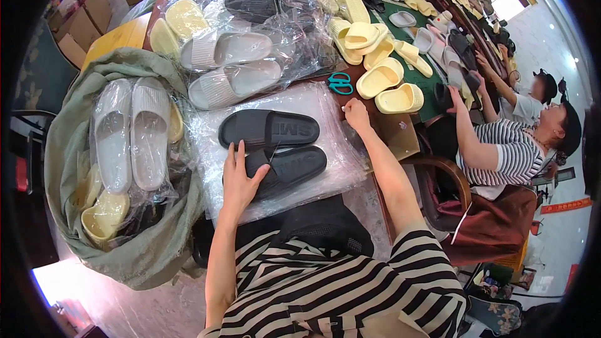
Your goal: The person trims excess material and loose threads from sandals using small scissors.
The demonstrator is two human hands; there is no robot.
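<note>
A large grey-green sack stands open at the person's left, holding a bagged pair of pale grey slides on top and pale yellow slides below them. Clear bags piled on the table hold more grey, yellow and dark slides.

Directly in front of the person, a pair of black slides lies on a stack of flat clear plastic bags. Both slides lie side by side with their long axes running left to right, slightly tilted, the far one soles-flat with its strap up.

The left hand rests on the nearer black slide, fingers spread and pressing its left end. The right hand is at the far right edge of the plastic stack, fingers pinched together on the film. Teal scissors lie just beyond it
</note>
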